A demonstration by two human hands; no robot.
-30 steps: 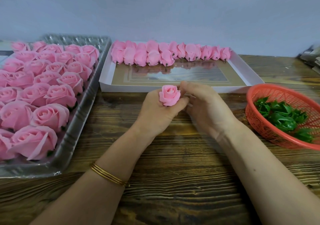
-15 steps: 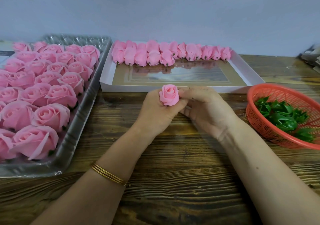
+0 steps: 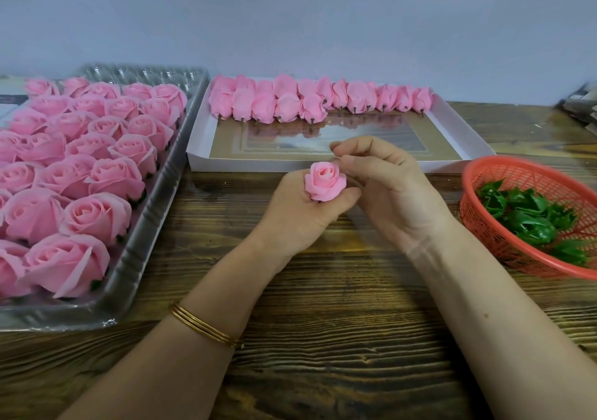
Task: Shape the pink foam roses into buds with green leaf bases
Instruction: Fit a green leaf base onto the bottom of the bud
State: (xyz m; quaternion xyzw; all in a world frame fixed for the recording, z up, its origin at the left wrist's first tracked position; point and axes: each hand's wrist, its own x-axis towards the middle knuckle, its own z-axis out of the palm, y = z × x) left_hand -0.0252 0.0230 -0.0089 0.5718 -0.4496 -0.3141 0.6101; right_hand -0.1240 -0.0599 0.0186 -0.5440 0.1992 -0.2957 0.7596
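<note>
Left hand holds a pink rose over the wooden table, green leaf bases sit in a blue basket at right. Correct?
The basket is red-orange, not blue, as the head view shows. The left hand holds the pink rose over the wooden table, green leaf bases in that basket at right.

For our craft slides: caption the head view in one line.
Left hand holds a pink foam rose while the right hand pinches its outer petal.

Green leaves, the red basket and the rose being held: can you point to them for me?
green leaves (image 3: 529,225), head view, on a shiny leaf mid-pile.
red basket (image 3: 549,174), head view, on its bare far mesh wall.
pink rose (image 3: 325,183), head view, on its outer front petal.
</note>
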